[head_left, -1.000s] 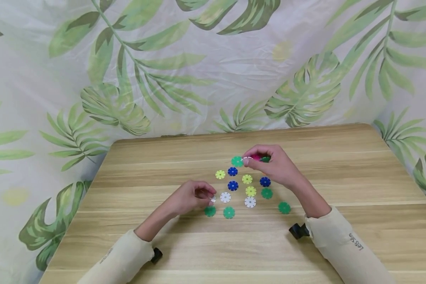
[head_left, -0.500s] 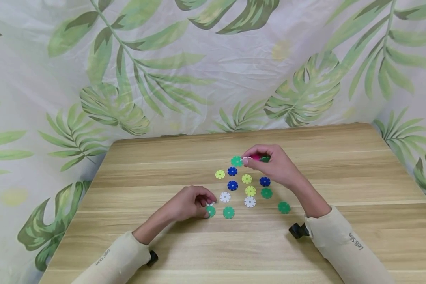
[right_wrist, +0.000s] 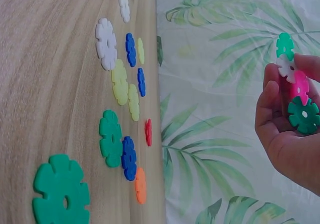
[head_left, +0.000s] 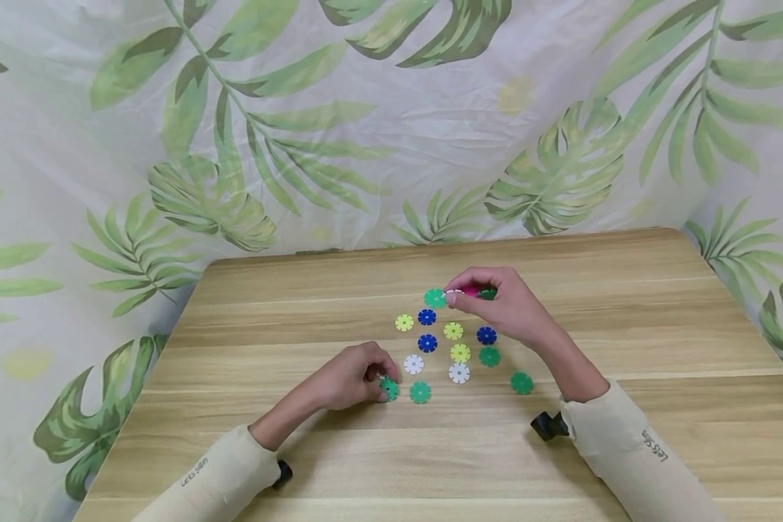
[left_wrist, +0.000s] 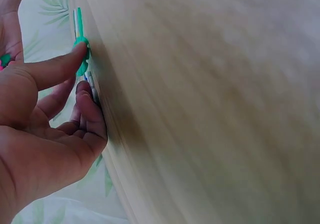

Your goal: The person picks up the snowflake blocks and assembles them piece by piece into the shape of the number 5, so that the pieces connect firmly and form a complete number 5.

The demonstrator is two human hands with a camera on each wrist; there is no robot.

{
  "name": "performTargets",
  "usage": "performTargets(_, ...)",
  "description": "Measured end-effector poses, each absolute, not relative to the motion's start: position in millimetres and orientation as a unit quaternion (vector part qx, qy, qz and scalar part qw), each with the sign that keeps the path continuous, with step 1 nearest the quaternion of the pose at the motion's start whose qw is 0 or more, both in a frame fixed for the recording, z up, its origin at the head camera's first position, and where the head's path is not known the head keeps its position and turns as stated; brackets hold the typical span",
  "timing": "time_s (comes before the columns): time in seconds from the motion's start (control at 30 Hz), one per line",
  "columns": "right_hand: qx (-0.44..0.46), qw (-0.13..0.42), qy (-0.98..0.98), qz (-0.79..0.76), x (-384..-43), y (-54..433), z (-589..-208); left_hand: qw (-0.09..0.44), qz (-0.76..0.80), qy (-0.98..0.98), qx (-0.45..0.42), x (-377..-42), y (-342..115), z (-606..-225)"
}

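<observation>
My left hand (head_left: 359, 377) pinches a green flower-shaped interlocking disc (head_left: 389, 390) low over the table's left-middle part. In the left wrist view the thumb lies on that disc (left_wrist: 81, 57); a bit of white shows by the fingertips, its source partly hidden. Farther back, my right hand (head_left: 499, 297) holds a short row of joined discs between thumb and fingers. In the right wrist view the row runs from a light green disc (right_wrist: 285, 45) through a white disc (right_wrist: 287, 68) and a pink disc (right_wrist: 300, 87) to a darker green disc (right_wrist: 304, 115).
Loose discs lie flat between the hands: a white disc (head_left: 414, 364), a yellow disc (head_left: 460, 353), a blue disc (head_left: 427, 343), a green disc (head_left: 420, 393) and several others. An orange disc (right_wrist: 140, 185) and a red disc (right_wrist: 148, 132) show in the right wrist view. Leaf-print cloth (head_left: 339, 145) hangs behind the table (head_left: 267, 304).
My left hand has moved slightly toward me, from beside the white disc to the green one, and now pinches the green disc. The right hand holds its row in the same place.
</observation>
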State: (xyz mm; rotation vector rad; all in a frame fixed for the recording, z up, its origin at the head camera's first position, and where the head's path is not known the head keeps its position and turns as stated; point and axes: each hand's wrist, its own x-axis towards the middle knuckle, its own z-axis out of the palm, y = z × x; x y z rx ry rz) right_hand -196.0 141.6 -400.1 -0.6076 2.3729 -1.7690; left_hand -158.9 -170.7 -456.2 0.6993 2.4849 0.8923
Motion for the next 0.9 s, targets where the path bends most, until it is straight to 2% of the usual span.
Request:
performTargets(0.17,-0.2,0.06,0.786,-0.582,-196,141,-400,0.205,0.362,0.886,0.204,-160,-168,-454)
performTargets(0.4,-0.196,0.064,0.785,-0.583,-196,140,-399,0.171,0.415,0.871,0.2,-167,-165,-441)
performTargets(0.73,-0.2,0.058,0.785,-0.583,-196,141,-400,0.06,0.518,0.837,0.167,-180,-152,-409)
performTargets(0.9,-0.198,0.058,0.784,-0.586,-196,140,-399,0.031,0.569,0.807,0.152,-184,-141,-396)
